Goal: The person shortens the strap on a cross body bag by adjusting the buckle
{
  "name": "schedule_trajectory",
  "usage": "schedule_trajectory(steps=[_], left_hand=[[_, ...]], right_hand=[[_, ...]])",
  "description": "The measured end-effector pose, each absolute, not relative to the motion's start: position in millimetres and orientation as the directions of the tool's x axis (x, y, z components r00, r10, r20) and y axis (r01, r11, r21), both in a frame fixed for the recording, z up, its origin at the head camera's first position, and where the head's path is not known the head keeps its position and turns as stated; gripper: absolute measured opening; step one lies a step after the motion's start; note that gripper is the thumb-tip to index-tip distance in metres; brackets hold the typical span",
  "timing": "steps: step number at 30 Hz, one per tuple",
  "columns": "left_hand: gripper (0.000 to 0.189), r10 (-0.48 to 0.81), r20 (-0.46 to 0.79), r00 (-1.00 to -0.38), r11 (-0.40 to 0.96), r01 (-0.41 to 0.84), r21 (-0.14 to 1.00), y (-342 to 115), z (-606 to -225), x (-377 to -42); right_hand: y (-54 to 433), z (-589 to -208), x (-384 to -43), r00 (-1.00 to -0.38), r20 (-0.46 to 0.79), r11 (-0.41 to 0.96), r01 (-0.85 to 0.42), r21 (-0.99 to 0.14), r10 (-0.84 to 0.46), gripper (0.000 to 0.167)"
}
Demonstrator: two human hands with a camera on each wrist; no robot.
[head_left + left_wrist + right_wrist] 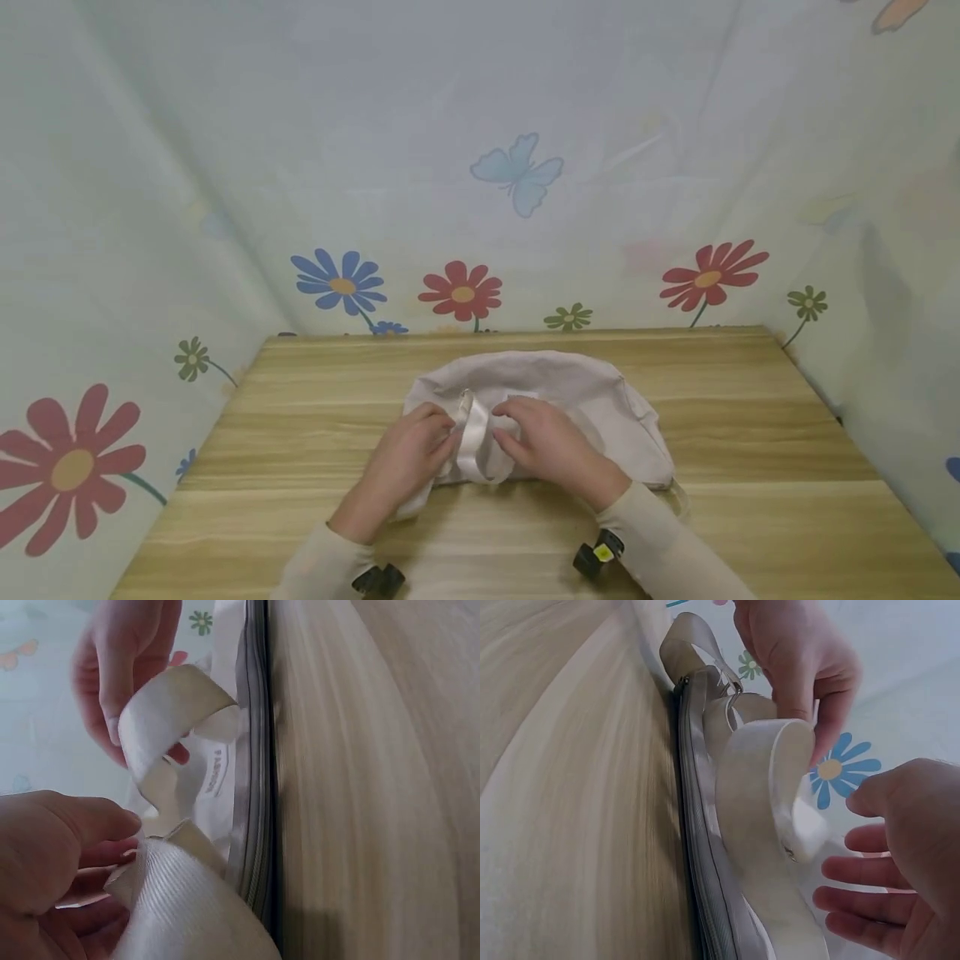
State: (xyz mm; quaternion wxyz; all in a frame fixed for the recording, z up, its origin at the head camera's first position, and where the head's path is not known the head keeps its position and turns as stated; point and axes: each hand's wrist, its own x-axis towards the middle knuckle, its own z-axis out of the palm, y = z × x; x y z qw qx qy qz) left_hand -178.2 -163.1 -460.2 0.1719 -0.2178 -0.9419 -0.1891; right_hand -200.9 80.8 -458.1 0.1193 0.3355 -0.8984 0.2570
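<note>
Floral backdrop (420, 125) behind a wood-grain desk (315, 400). Pale bag (577, 383) lies near the desk's back edge, long axis parallel to it. Its strap (471, 442) loops up between left hand (411, 447), which pinches it, and right hand (553, 439) — fingers loose, just beside, grasping nothing. Wrist views show the bag's near-side zip (256, 750) — indiscernible in head view.

The head view's bottom edge crops both sleeves (667, 533). In the left wrist view, the left hand (37, 855) is cut off and the strap (161, 709) partly hides the right fingers (94, 716).
</note>
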Motion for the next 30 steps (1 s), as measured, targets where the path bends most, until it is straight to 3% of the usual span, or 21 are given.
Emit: schedule_trajectory(steps=[9,21,26,30], left_hand=[[0.011,0.376,0.520,-0.767,0.755,0.579,0.308,-151,-450,-171],[0.020,0.412,0.607,-0.679,0.679,0.673,0.293,-147,-450,-170],[0.025,0.407,0.530,-0.744,0.690,0.631,0.356,-146,-449,-170],[0.033,0.376,0.378,-0.846,0.660,0.531,0.532,-144,-448,-171]], right_hand=[[76,-456,-203,-0.853,0.317,0.635,-0.521,-0.570,-0.415,0.032],[74,-447,-198,-0.893,0.259,0.496,-0.424,-0.758,-0.367,0.024],[74,-442,-194,-0.884,0.250,0.468,-0.428,-0.773,-0.396,0.021],[75,-438,-190,-0.860,0.282,0.434,-0.468,-0.770,-0.426,0.021]])
